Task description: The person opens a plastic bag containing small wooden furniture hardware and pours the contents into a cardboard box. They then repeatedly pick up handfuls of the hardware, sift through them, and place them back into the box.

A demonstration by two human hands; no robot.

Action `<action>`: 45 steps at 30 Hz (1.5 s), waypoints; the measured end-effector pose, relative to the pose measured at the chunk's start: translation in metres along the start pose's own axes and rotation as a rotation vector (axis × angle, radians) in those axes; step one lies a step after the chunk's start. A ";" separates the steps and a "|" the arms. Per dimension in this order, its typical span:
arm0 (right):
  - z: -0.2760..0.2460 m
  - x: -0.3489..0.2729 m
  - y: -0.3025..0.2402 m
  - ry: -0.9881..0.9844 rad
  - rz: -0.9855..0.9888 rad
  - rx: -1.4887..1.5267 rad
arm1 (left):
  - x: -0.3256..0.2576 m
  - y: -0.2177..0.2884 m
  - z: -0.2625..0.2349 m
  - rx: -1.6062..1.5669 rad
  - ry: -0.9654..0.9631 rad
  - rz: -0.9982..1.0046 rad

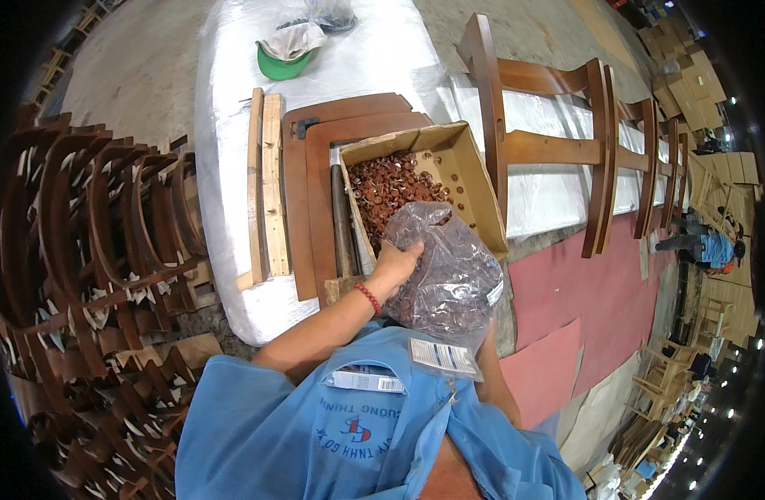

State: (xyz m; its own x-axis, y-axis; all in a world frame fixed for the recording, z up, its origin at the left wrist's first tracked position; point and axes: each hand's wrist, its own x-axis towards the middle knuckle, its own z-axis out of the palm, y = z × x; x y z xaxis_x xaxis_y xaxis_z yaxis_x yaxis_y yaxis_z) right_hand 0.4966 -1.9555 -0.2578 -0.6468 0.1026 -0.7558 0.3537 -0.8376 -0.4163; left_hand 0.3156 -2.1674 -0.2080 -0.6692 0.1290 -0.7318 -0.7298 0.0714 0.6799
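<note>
My left hand, with a red bead bracelet at the wrist, grips the near-left part of a clear plastic bag. Its thumb lies over the crumpled plastic. Dark brown pieces show through the bag, heaped in its lower part. The bag is over the near side of an open cardboard box, its mouth toward the box. Inside the box lie many small reddish-brown round pieces, some with pale metal pins, heaped at the left and scattered at the right. My right forearm runs up behind the bag, which hides that hand.
Flat brown wooden panels and pale wooden strips lie left of the box on a plastic-wrapped surface. A green-brimmed cap sits farther off. Chair frames stand right; curved wooden parts are stacked left. Another person is far right.
</note>
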 end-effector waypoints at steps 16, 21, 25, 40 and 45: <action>0.093 -0.042 -0.075 0.405 -0.886 -1.270 | -0.053 0.020 0.004 0.708 -0.129 0.844; 0.163 0.025 -0.120 -0.066 -0.622 -1.710 | -0.073 0.019 0.009 0.810 -0.153 1.024; 0.178 0.080 -0.113 -0.132 -0.105 -1.724 | -0.083 0.020 0.010 0.870 -0.135 1.069; 0.164 0.084 -0.118 -0.386 0.166 -1.142 | -0.005 -0.005 -0.007 -0.003 -0.002 -0.033; 0.171 0.041 -0.120 -0.347 -0.132 -1.328 | -0.018 0.010 -0.007 -0.117 -0.232 -0.223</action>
State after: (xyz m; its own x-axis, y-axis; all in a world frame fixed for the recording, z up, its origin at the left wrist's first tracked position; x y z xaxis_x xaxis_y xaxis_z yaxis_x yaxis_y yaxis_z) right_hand 0.3121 -1.9431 -0.1523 -0.7902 -0.1611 -0.5914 0.5238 0.3237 -0.7880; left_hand 0.3195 -2.1765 -0.1883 -0.4516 0.3458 -0.8225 -0.8746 0.0109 0.4848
